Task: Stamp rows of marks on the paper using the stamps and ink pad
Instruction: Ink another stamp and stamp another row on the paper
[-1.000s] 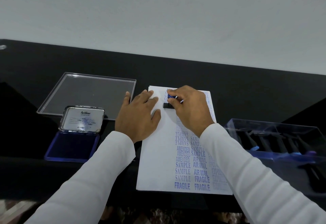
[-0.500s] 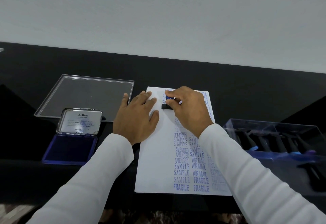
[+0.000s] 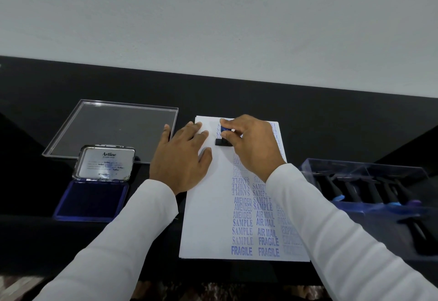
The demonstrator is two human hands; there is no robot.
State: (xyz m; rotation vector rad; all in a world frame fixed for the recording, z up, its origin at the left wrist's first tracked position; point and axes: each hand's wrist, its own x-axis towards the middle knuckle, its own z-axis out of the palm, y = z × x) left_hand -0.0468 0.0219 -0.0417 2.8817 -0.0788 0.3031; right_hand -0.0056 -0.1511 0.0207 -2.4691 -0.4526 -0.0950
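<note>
- Near the far edge of the paper point(image 3: 208, 217), a stamp point(image 3: 224, 135) is pinched by the right hand point(image 3: 253, 144).
- The sheet is pressed flat by the left hand point(image 3: 182, 158), fingers straight.
- Three columns look nearly filled; the left strip remains blank.

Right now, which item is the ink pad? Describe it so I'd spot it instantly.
Start at the white paper on the black table and look left. Past the left hand lies an open ink pad: a dark blue tray with a raised silver "Artline" lid, unlike the clear plastic lid behind it.
</note>
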